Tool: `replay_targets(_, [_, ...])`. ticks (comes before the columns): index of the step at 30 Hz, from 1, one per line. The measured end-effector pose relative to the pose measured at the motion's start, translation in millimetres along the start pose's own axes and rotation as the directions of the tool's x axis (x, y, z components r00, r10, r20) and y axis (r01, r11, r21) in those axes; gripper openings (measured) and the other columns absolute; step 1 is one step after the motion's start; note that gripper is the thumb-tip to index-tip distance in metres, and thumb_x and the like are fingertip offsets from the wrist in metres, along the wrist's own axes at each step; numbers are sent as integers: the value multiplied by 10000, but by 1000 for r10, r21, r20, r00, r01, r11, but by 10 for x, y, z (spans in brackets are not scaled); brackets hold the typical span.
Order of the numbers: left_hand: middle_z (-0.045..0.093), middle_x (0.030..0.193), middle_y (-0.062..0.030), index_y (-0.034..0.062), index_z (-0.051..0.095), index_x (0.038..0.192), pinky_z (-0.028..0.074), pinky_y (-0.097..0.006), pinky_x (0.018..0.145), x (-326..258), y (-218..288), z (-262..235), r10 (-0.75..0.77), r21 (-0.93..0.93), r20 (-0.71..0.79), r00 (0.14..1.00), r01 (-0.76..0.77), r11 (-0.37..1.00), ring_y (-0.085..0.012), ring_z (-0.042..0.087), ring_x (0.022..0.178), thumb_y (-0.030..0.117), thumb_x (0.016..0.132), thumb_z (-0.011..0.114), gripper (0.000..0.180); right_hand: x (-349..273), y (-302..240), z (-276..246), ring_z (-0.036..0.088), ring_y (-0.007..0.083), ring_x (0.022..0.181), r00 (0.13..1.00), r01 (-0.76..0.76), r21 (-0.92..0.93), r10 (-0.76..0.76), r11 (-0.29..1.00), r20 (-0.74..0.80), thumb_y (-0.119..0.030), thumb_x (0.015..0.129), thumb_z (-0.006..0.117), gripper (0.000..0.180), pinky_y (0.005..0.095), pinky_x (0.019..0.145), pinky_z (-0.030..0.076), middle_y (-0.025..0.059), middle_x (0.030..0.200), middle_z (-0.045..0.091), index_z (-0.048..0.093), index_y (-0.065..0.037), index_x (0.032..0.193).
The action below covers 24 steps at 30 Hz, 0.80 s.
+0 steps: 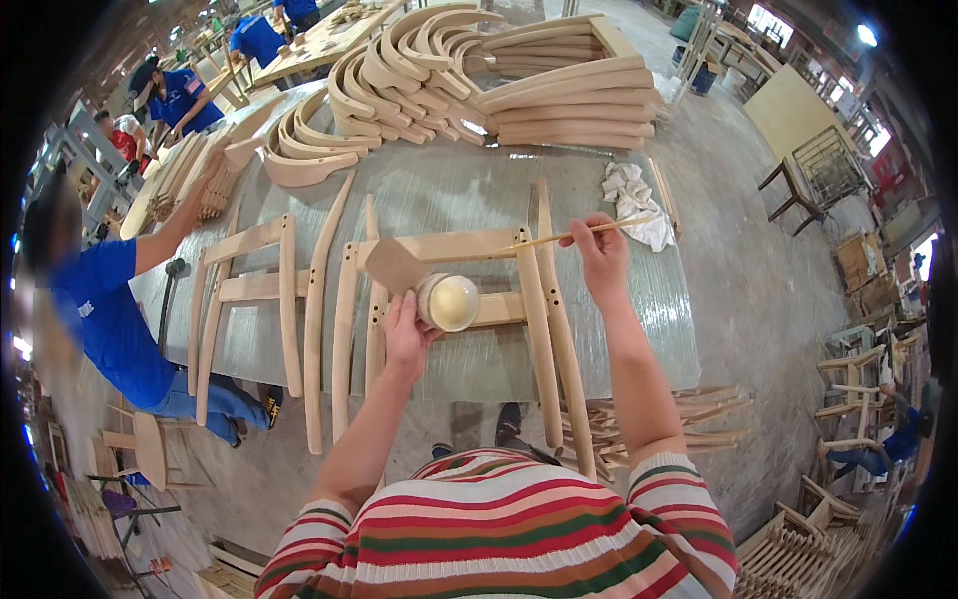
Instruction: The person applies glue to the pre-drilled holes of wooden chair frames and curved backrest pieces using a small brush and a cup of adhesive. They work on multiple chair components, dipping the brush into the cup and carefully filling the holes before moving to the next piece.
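My left hand (405,337) grips a clear jar (451,303) with a cream-coloured substance in it. A flat brown piece (393,265), perhaps sandpaper or card, sticks out beside the jar from the same hand. Between the fingers of my right hand (601,262) is a thin wooden stick (544,241), its tip at the right end of the top rail (449,247) of a wooden chair frame. Whether the tip touches the wood I cannot tell. The frame's right leg (539,349) runs toward me, beside a curved loose post (569,369) with dark holes.
A second frame (254,238) lies left on the plastic-covered table (649,309). Curved wooden parts (399,80) are piled at the back. A crumpled white cloth (639,205) lies at right. A co-worker in blue (115,319) reaches over the left side. Wood pieces (689,419) are stacked below.
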<state>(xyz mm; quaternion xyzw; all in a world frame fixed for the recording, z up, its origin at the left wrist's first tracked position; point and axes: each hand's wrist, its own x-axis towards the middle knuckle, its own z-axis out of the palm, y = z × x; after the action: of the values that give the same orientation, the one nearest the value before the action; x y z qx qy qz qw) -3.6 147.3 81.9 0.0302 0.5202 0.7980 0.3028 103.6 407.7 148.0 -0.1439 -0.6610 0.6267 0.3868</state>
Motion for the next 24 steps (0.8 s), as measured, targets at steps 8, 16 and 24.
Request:
replay_targets(8, [608, 1037, -36, 132, 434, 1202, 559, -405, 715, -129, -140, -17, -111, -17, -18, 994, 111, 994, -181, 639, 877, 330, 967, 388, 310, 309, 977, -359, 609, 130, 656, 912, -294, 95, 309, 951, -270, -205, 873, 585, 171, 251, 626, 453, 62, 718, 635, 554, -44, 824])
replay_targets(16, [586, 1097, -69, 123, 400, 1226, 553, -445, 731, -418, -191, -548, -106, 34, -154, 982, 113, 993, -224, 633, 911, 296, 980, 343, 307, 515, 1217, -421, 600, 141, 631, 937, -244, 7, 237, 970, -258, -188, 869, 578, 193, 264, 613, 481, 89, 710, 629, 558, -14, 789])
replay_targets(24, [598, 1086, -84, 113, 417, 1196, 549, -469, 741, -491, -230, -589, -99, 60, -164, 981, 110, 992, -240, 633, 928, 304, 979, 335, 301, 485, 1074, -536, 608, 142, 638, 971, -206, -142, 183, 968, -156, -168, 845, 590, 181, 265, 602, 494, 88, 714, 624, 569, 9, 811])
